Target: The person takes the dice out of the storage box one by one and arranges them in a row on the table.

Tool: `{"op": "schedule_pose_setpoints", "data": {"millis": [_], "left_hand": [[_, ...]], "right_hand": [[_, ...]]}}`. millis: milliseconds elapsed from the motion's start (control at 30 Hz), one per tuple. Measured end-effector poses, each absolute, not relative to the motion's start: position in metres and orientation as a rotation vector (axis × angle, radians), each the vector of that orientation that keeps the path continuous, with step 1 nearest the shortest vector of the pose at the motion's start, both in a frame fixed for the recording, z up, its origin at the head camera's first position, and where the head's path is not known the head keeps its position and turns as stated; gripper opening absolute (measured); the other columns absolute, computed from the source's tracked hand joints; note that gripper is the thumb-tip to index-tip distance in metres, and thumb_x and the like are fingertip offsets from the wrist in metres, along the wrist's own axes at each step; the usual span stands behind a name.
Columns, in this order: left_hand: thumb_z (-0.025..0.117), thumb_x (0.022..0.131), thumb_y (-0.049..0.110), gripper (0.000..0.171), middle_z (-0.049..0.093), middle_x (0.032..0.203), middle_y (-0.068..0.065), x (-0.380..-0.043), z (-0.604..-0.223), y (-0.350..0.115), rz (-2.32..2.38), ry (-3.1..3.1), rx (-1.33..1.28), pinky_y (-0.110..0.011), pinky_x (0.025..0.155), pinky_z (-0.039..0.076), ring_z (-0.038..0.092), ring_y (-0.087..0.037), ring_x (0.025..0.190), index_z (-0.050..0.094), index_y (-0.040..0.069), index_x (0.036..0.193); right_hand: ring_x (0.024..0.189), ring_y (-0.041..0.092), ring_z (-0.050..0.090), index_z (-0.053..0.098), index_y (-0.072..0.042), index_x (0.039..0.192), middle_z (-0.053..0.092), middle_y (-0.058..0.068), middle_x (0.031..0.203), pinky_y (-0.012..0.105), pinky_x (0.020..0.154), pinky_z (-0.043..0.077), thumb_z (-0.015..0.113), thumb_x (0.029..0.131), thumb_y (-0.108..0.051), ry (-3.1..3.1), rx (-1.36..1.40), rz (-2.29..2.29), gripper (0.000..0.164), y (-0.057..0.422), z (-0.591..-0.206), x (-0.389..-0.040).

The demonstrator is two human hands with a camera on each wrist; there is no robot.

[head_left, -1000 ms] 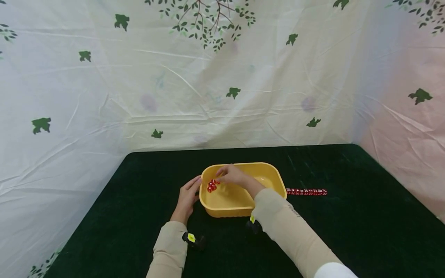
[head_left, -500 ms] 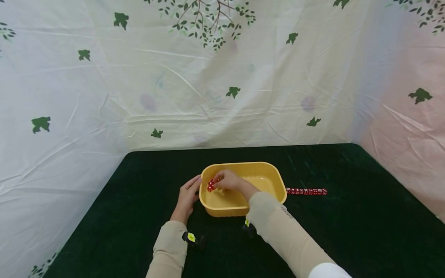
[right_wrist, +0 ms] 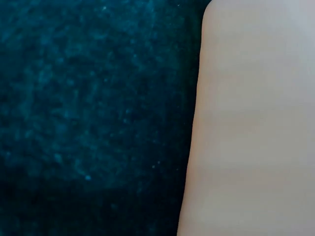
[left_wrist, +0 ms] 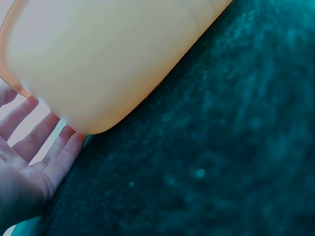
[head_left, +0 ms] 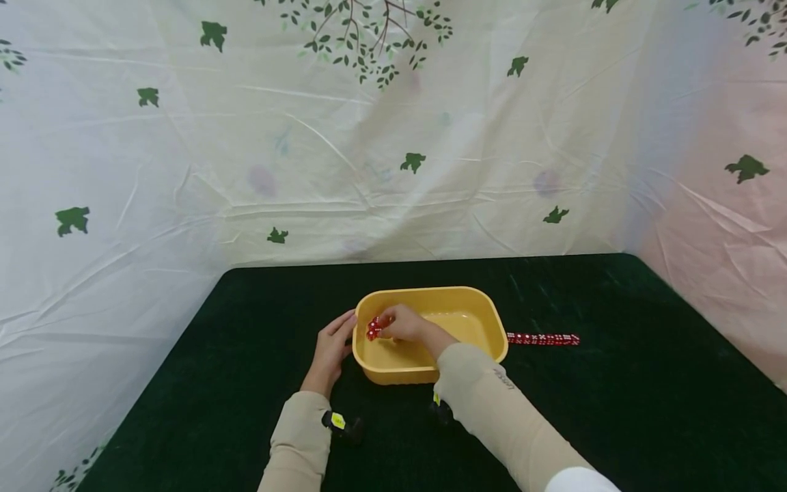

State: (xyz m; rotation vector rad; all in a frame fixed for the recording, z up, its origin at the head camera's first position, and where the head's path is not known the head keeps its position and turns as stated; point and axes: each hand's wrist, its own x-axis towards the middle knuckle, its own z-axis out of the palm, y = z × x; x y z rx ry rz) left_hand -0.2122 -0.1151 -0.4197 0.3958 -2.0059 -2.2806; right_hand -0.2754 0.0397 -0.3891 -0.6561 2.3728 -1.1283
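Observation:
In the head view a yellow plastic tub (head_left: 393, 376) stands on the dark green table. At its left end lie several red dice (head_left: 372, 329) with white dots. My right hand (head_left: 406, 324) reaches down into the tub, thumb and fingers bent together at the dice, pinching a red die partly hidden by the fingers. My left hand (head_left: 328, 350) rests against the tub's left end. The left wrist view has its fingers (left_wrist: 37, 139) fairly straight and touching the outer wall. The right wrist view takes in only the tub's side wall (right_wrist: 251, 128) and cloth.
A straight row of red dice (head_left: 544, 339) extends rightward on the table from beside the tub's right end. The green table (head_left: 277, 301) has its far edge near a pale cloth backdrop (head_left: 344, 198) printed with leaves.
My right hand has dropped from above the tub's far left part down to the dice, and its fingers have drawn together there. The left hand and the tub stay put.

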Motion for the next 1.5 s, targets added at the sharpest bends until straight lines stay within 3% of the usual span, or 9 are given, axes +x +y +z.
{"op": "schedule_pose_setpoints", "data": {"millis": [833, 1500], "left_hand": [[0.055, 0.081, 0.040, 0.045, 0.046, 0.121, -0.005, -0.2125, -0.4129, -0.1129, -2.272, -2.030, 0.364, -0.038, 0.082, 0.042, 0.047, -0.021, 0.103, 0.053, 0.013, 0.117], [0.055, 0.081, 0.041, 0.048, 0.045, 0.123, -0.006, -0.2074, -0.4170, -0.1116, -2.272, -2.040, 0.379, -0.039, 0.083, 0.042, 0.045, -0.023, 0.105, 0.051, 0.012, 0.120]], "right_hand": [[0.056, 0.016, 0.046, 0.064, -0.009, 0.087, 0.054, 0.003, 0.074, 0.023, 0.051, 0.042, 0.065, 0.077, -0.014, 2.469, -0.678, -1.073, 0.011, 0.0386, -0.3944, -0.2781], [0.050, 0.014, 0.042, 0.066, -0.007, 0.086, 0.056, 0.002, 0.070, 0.020, 0.046, 0.037, 0.062, 0.079, -0.008, 2.410, -0.696, -1.067, 0.008, 0.0426, -0.3872, -0.2715]]}}
